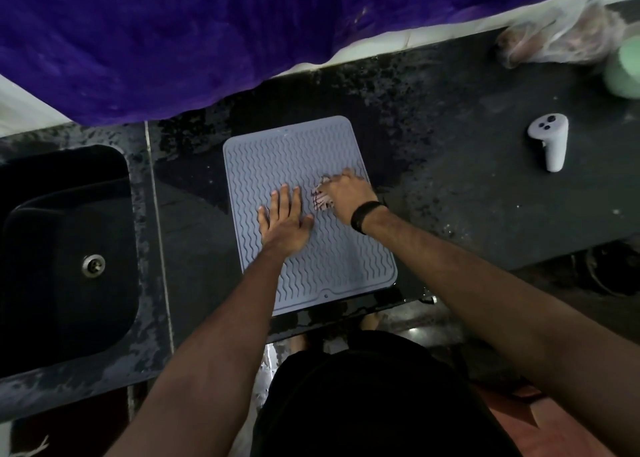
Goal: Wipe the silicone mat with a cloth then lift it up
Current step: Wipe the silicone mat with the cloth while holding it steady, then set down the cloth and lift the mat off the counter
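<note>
Left hand [285, 219] flat on mat [304, 165], cloth [322, 198] under right grip [343, 193]

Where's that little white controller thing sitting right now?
The white controller lies on the dark countertop at the right of the head view, well clear of the grey silicone mat, below a green object.

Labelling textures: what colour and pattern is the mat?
Grey-blue silicone mat with raised wavy ridges; head view.

We look all over and find no words, numbers or signs that we can read. The mat [304, 193] has only wavy lines on it, and the white controller [550, 141] has only plain buttons.
</note>
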